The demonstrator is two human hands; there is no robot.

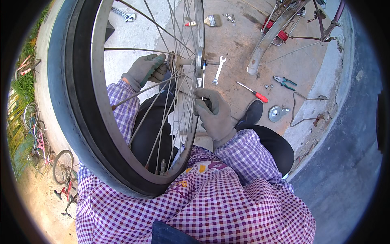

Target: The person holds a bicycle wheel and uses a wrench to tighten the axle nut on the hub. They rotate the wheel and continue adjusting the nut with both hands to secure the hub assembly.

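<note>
A bicycle wheel (77,101) with a black tyre stands upright between my knees, its rim and spokes (156,122) in front of me. My left hand (147,70), in a grey-green glove, is closed at the left side of the hub (183,62); the wheel partly covers its fingertips, and what they hold is hidden. On the wheel's right side my gloved right hand (214,114) pinches the lower end of a thin metal tool (203,77), perhaps a spanner. This tool runs up to the hub's right side, where a threaded axle (213,63) sticks out.
On the concrete lie a spanner (219,70), red-handled screwdriver (262,97), pliers (285,83), round metal brake part (276,114), bent rod (293,110), brush (213,20) and adjustable wrench (129,17). A bicycle frame with mudguard (264,46) stands far right; bicycles (63,166) are at left.
</note>
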